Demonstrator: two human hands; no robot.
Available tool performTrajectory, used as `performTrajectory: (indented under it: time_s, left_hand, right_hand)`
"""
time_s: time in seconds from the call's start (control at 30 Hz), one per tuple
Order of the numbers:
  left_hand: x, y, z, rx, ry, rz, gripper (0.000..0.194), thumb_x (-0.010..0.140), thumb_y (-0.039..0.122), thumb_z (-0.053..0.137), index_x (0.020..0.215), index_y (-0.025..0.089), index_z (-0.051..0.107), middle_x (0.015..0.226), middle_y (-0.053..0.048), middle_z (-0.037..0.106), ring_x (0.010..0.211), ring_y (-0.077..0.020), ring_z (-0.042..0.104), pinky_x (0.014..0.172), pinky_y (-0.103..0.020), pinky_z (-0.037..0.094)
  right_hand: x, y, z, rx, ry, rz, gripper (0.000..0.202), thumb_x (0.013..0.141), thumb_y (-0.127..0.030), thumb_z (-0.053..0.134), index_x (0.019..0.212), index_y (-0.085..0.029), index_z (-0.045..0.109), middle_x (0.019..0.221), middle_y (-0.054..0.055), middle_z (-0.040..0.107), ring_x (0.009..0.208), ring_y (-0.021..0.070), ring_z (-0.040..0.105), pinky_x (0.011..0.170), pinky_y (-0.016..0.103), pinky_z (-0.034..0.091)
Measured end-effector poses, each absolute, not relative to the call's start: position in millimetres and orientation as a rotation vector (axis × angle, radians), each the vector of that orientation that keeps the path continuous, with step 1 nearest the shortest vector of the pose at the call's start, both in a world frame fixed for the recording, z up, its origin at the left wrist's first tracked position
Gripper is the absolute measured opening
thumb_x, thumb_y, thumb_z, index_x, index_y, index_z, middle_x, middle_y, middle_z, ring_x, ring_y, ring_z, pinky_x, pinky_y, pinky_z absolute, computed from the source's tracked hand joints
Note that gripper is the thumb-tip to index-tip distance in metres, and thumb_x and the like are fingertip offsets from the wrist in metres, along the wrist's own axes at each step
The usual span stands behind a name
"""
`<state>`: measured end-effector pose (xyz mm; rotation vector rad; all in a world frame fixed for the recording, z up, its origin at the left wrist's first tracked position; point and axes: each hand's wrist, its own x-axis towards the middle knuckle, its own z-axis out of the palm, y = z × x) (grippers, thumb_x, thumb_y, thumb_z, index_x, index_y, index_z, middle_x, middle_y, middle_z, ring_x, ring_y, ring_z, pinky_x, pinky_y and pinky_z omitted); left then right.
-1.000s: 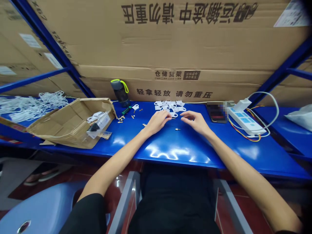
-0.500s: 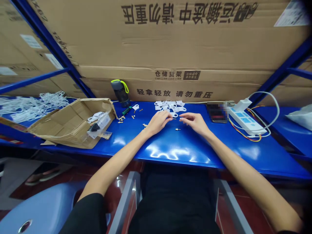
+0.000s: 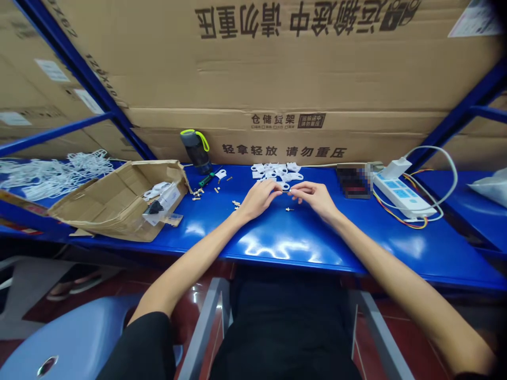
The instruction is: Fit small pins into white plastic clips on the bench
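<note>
My left hand (image 3: 259,199) is closed in a pinch on a thin metal pin (image 3: 284,191), which sticks out to the right of its fingertips. Facing it, my right hand (image 3: 316,197) pinches a tiny pale piece at the pin's other end; its kind is too small to make out. Just behind the fingers lies a pile of flat white plastic parts with round holes (image 3: 293,177). One small fitting with a pin (image 3: 289,209) rests on the blue table in front of my hands. Several small brass-coloured fittings (image 3: 236,203) lie left of my left wrist.
A torn cardboard box (image 3: 99,211) with bagged parts stands left, beside white cords (image 3: 55,171). Behind are a bottle (image 3: 196,153) and a green-handled tool (image 3: 206,180). At right are a dark, partly blurred device (image 3: 350,182) and a power strip (image 3: 402,196) with loose cables.
My right hand has moved slightly left, and its fingertips now meet the end of the pin. My left hand stays nearly in place, still pinching the pin.
</note>
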<state>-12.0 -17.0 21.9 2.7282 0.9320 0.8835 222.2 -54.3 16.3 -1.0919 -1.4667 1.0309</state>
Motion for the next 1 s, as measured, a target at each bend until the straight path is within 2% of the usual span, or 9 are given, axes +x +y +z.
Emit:
performTrajectory:
  time_s: [0.17, 0.4, 0.63, 0.83, 0.93, 1.0]
  left_hand:
    - [-10.2, -17.3, 19.0, 2.735, 0.966, 0.895, 0.024, 0.112, 0.035, 0.048, 0.110, 0.019, 0.066, 0.111, -0.008, 0.072, 0.104, -0.0221, 0.066, 0.095, -0.036, 0.048]
    - [-8.3, -18.4, 16.4, 2.735, 0.987, 0.893, 0.024, 0.113, 0.036, 0.047, 0.112, 0.019, 0.065, 0.111, -0.007, 0.071, 0.103, -0.0212, 0.067, 0.095, -0.036, 0.049]
    - [-8.9, -18.9, 15.9, 2.741, 0.967, 0.912, 0.026, 0.113, 0.036, 0.047, 0.112, 0.018, 0.065, 0.110, -0.007, 0.071, 0.100, -0.0207, 0.067, 0.094, -0.034, 0.049]
    - [-9.9, -19.2, 16.8, 2.750, 0.977, 0.907, 0.024, 0.112, 0.037, 0.048, 0.113, 0.019, 0.065, 0.111, -0.007, 0.071, 0.102, -0.0214, 0.067, 0.095, -0.035, 0.049]
    - [-9.8, -20.1, 18.2, 2.754, 0.992, 0.891, 0.025, 0.113, 0.037, 0.047, 0.112, 0.019, 0.065, 0.112, -0.007, 0.071, 0.102, -0.0214, 0.067, 0.095, -0.035, 0.049]
    - [-9.5, -20.6, 19.0, 2.758, 0.990, 0.884, 0.025, 0.113, 0.037, 0.047, 0.112, 0.019, 0.064, 0.113, -0.007, 0.071, 0.103, -0.0214, 0.067, 0.094, -0.036, 0.049]
  right_hand:
    - [219.0, -53.7, 15.2, -1.104, -1.472, 1.021, 0.054, 0.073, -0.068, 0.086, 0.094, -0.019, 0.079, 0.091, 0.011, 0.082, 0.079, 0.0254, 0.074, 0.068, 0.036, 0.059]
    - [220.5, -52.6, 13.8, -1.112, -1.498, 0.999, 0.048, 0.074, -0.063, 0.088, 0.092, -0.019, 0.081, 0.088, 0.008, 0.080, 0.077, 0.0218, 0.069, 0.068, 0.034, 0.056]
    - [220.2, -52.6, 12.7, -1.113, -1.527, 0.972, 0.047, 0.072, -0.062, 0.088, 0.083, -0.019, 0.076, 0.086, 0.007, 0.079, 0.078, 0.0232, 0.071, 0.074, 0.037, 0.058]
    - [222.9, -52.6, 13.1, -1.086, -1.629, 0.904, 0.040, 0.080, -0.056, 0.084, 0.100, -0.022, 0.082, 0.101, 0.007, 0.082, 0.095, 0.0281, 0.076, 0.092, 0.042, 0.060]
    - [224.2, -54.0, 14.7, -1.118, -1.695, 0.891, 0.038, 0.085, -0.056, 0.079, 0.101, -0.022, 0.084, 0.099, 0.007, 0.083, 0.088, 0.0267, 0.075, 0.089, 0.042, 0.060]
    - [224.2, -54.9, 15.5, -1.135, -1.698, 0.908, 0.040, 0.084, -0.057, 0.079, 0.100, -0.021, 0.085, 0.094, 0.006, 0.083, 0.081, 0.0256, 0.074, 0.083, 0.041, 0.061]
